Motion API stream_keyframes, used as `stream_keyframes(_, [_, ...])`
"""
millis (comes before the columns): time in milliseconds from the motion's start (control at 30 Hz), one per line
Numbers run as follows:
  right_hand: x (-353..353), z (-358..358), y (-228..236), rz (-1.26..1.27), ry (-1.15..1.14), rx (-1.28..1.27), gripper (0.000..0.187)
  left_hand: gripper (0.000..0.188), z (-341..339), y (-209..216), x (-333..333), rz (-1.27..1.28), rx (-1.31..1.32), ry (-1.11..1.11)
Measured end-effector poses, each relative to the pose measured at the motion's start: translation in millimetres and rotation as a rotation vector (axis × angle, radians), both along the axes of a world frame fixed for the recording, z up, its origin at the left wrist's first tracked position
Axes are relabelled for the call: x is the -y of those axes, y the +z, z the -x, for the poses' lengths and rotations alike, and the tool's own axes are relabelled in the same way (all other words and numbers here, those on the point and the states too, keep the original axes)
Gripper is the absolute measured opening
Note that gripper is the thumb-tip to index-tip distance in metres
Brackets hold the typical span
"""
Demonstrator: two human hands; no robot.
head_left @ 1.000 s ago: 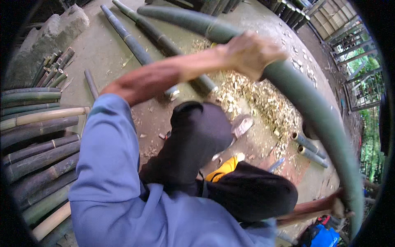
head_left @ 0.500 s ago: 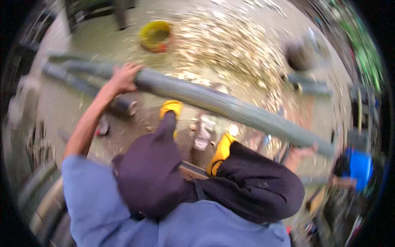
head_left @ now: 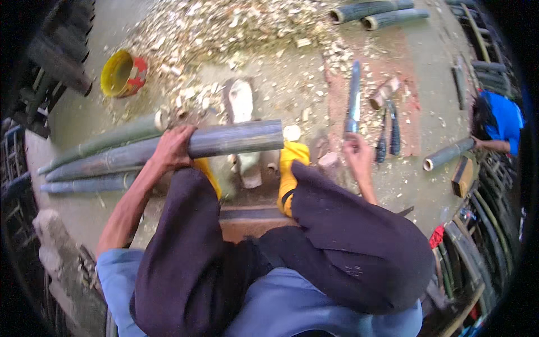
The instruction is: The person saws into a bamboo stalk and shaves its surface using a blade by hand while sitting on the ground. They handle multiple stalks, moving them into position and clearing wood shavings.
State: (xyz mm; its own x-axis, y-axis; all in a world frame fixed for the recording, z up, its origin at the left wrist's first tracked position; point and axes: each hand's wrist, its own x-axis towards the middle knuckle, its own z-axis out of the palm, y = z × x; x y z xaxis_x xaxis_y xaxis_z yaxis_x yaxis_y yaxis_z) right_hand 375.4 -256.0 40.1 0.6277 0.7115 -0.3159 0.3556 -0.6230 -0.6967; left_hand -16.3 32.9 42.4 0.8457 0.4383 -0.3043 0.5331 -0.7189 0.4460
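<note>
A thick grey-green bamboo pole point(head_left: 236, 139) lies across in front of my knees, its cut right end just left of my right foot. My left hand point(head_left: 176, 147) is closed over it from above. My right hand point(head_left: 359, 154), fingers curled, is at the near end of a long, narrow, shiny blue-grey knife point(head_left: 353, 92) that points away from me. The knife's grip is hidden by the fingers. Right of it lie two black-handled tools point(head_left: 388, 132) and a short bamboo piece point(head_left: 385, 93). A pale block point(head_left: 242, 101) lies beyond the pole.
More bamboo poles point(head_left: 106, 140) lie to the left. Wood chips point(head_left: 224, 28) cover the floor ahead, near a yellow and red bucket point(head_left: 119, 74). Two bamboo lengths point(head_left: 373, 11) lie far right. A co-worker in blue point(head_left: 502, 121) holds a bamboo piece point(head_left: 448, 154) at the right.
The bamboo pole has shifted left and lies more level. My right hand has let go of its right end and moved to the knife; my left hand still grips the pole. The view has turned.
</note>
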Motion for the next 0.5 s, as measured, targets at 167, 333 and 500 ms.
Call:
stream_keyframes(167, [9.7,-41.3,-51.9,0.165,0.109,0.504,0.054,0.078,23.3,-14.3,-3.0,-0.012,-0.206,0.073])
stream_keyframes(333, [-12.3,-45.2,-73.7,0.238,-0.004,0.359,0.071,0.044,-26.2,-46.2,57.9,-0.465,0.03,0.104])
stream_keyframes(500, [-24.7,-34.8,-34.0,0.066,-0.062,0.201,0.048,0.028,-41.0,-34.4,30.9,-0.046,-0.163,0.099])
